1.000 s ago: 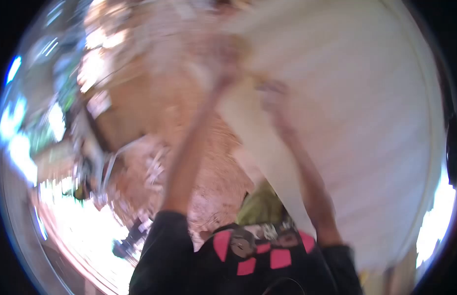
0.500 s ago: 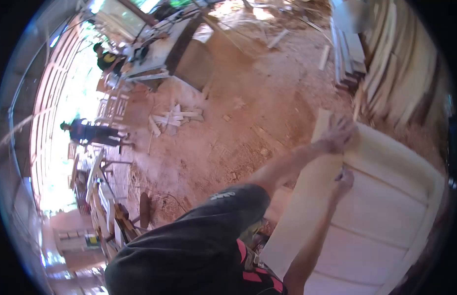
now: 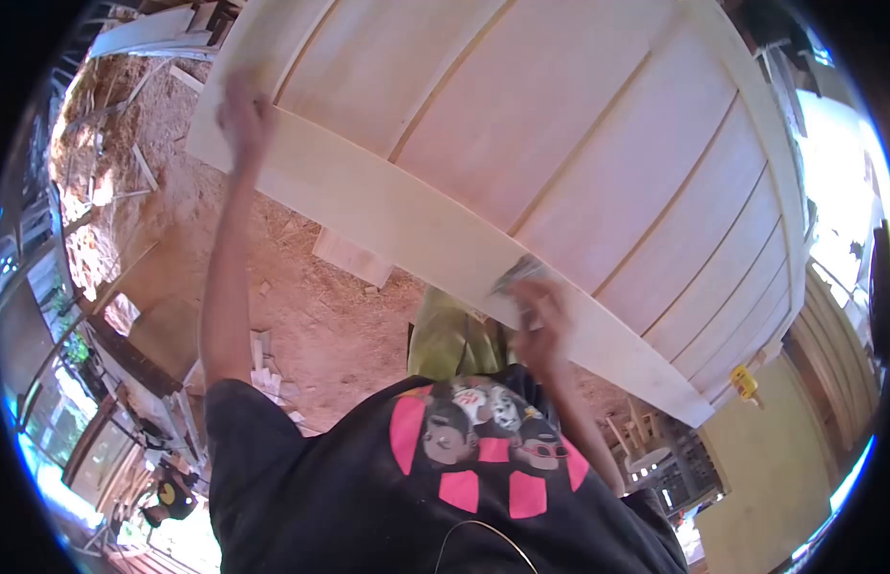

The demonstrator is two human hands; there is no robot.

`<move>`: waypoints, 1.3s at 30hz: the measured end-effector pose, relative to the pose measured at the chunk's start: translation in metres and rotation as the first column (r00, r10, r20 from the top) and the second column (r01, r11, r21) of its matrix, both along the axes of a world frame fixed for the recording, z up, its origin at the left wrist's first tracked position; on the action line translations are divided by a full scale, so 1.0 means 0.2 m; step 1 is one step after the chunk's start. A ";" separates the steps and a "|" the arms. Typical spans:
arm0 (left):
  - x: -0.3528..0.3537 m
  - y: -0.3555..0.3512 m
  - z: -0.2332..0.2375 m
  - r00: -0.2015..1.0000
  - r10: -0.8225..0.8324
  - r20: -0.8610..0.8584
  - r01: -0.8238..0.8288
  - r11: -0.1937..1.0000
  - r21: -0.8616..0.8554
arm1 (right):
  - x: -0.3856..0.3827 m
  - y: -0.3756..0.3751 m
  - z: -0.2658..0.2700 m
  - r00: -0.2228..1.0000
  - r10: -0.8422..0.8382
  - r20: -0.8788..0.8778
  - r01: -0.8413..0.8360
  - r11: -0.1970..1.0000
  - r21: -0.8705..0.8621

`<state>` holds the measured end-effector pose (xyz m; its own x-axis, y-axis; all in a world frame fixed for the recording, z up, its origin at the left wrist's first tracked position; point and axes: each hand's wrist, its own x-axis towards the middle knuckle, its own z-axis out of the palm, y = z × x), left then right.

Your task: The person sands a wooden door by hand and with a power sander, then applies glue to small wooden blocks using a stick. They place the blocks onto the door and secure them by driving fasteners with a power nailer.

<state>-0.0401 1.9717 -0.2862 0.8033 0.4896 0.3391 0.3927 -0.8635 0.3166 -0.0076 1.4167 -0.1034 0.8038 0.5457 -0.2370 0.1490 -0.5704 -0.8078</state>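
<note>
A large pale wooden panel point(image 3: 579, 124) with parallel grooves fills the upper view, bordered along its near side by a plain wooden rail point(image 3: 368, 206). My left hand point(image 3: 244, 124) is on the rail's left part; motion blur hides how its fingers lie. Farther right, my right hand point(image 3: 542, 330) is closed at the rail's near edge. It holds a thin grey piece point(image 3: 521, 275), blurred, like a folded sheet, which lies against the rail. My fingers partly cover this piece.
Sawdust and offcuts cover the ground, with a flat board point(image 3: 352, 256) below the panel. A yellow object point(image 3: 744, 385) is by the panel's right corner, near a plywood sheet point(image 3: 770, 459). Another person point(image 3: 169, 499) is at lower left.
My view has swung round, so the panel now spans the top. My hands, close together before, are now far apart along the rail. The grey piece now shows in my right hand.
</note>
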 end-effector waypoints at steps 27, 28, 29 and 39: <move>0.03 -2.05 0.23 0.811 -0.394 0.431 0.292 -0.365 -0.884 | 0.10 0.04 -0.10 0.862 -0.420 -0.285 0.507 0.727 0.462; 0.09 -2.17 0.33 0.851 -0.345 0.397 0.291 -0.319 -0.902 | 0.12 0.01 -0.10 0.845 -0.428 -0.322 0.529 0.762 0.375; 0.12 -2.26 0.40 0.927 -0.268 0.264 0.252 -0.076 -0.965 | 0.14 -0.02 -0.10 0.827 -0.435 -0.357 0.539 0.793 0.284; 0.10 -2.18 0.65 0.982 -0.191 0.004 0.143 0.720 -0.679 | 0.27 0.11 -0.03 0.708 -0.139 -0.693 0.329 0.933 0.149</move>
